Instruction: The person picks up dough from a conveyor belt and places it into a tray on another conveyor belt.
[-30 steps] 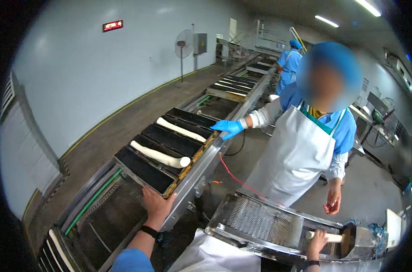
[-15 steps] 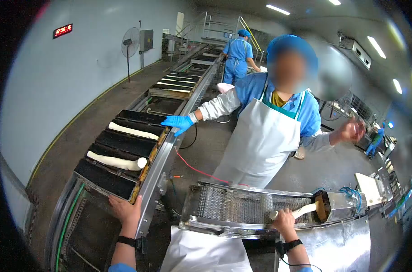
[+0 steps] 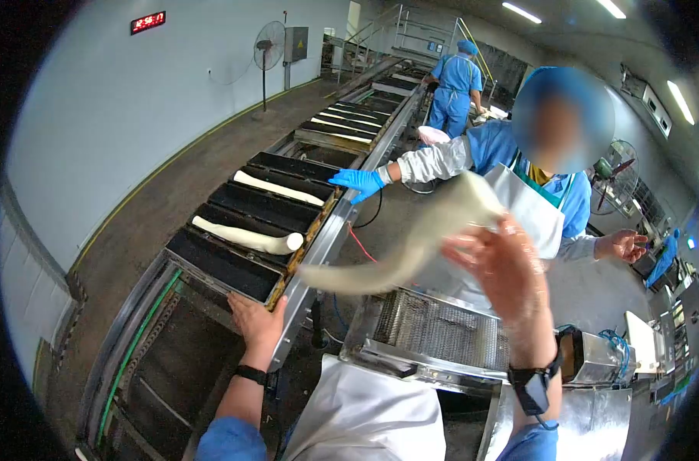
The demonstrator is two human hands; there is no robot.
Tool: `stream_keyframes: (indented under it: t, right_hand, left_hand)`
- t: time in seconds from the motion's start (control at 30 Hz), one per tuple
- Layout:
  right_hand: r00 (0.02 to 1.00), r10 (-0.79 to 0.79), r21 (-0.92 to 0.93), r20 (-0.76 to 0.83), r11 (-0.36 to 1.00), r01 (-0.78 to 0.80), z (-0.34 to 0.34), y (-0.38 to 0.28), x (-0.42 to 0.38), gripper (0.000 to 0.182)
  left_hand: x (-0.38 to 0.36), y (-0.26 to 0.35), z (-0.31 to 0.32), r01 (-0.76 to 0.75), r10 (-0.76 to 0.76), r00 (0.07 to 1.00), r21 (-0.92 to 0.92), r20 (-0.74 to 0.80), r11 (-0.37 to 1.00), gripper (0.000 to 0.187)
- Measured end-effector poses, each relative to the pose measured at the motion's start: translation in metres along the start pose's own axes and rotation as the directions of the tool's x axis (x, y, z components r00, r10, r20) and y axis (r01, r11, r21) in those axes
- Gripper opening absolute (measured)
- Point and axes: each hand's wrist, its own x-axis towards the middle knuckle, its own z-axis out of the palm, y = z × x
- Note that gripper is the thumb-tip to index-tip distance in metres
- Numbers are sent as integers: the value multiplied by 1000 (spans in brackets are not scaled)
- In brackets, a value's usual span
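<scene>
The dough (image 3: 422, 238) is now carried in mid-air, whereas half a second earlier it is seen lying on the mesh belt (image 3: 434, 329). It is held by the right hand (image 3: 511, 269), whose fingers appear to be closed about the thick upper end; the exact grip is blurred. The thin end is hung lower, toward the pans (image 3: 219, 265), and is seen in front of the rail (image 3: 342, 225); whether the rail is touched cannot be told. By this change the dough is judged to be freed from the belt and not yet laid down, so that the work is taken to stand midway between the two.

The left hand (image 3: 259, 326) is unchanged: it is laid against the near edge of the pans, with thumb and fingers spread and no dough held. In the second pan from that edge a near piece (image 3: 245, 237) is borne, and in the fourth a far piece (image 3: 278, 188); both are left undisturbed. On the rail side, the pans are also steadied, it seems, by a co-worker's gloved hand (image 3: 358, 182).
</scene>
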Motion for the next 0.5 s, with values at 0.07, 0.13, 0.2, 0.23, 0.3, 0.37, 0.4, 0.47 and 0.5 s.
stream_keyframes:
  t: [0.07,0.13,0.2,0.23,0.3,0.37,0.4,0.47,0.5]
  right_hand:
    - [983,-36,17,182,999,34,36,15,6,79]
    - [968,23,-21,251,1000,-18,42,21,2,72]
    - [973,63,-28,222,998,-58,24,36,-6,71]
    - [983,117,-162,141,982,-94,6,46,-15,70]
    - [980,193,-344,-53,918,-199,-39,69,-40,68]
    - [944,191,-495,-268,813,-306,-101,99,-80,66]
    - [915,152,-585,-374,727,-360,-133,112,-104,66]
    - [890,-25,-859,-456,276,-432,-185,120,-160,63]
    - [857,-140,-868,-496,116,-483,-216,131,-194,61]
  left_hand:
    - [2,-1,1,-6,6,1000,2,-2,1000,124]
    - [2,-3,-1,-5,5,1000,7,-3,1000,124]
    - [3,-1,0,8,-8,1000,-23,-13,1000,125]
    - [3,-1,0,2,-2,1000,-22,-9,1000,125]
    - [7,-4,3,2,-2,999,2,-44,1000,127]
    - [14,-12,12,46,-46,999,6,-29,999,127]
    - [16,-13,15,60,-60,998,15,-18,998,125]
    - [11,-11,12,-8,8,1000,46,-5,999,122]
    - [12,-10,18,13,-11,1000,68,-18,998,120]
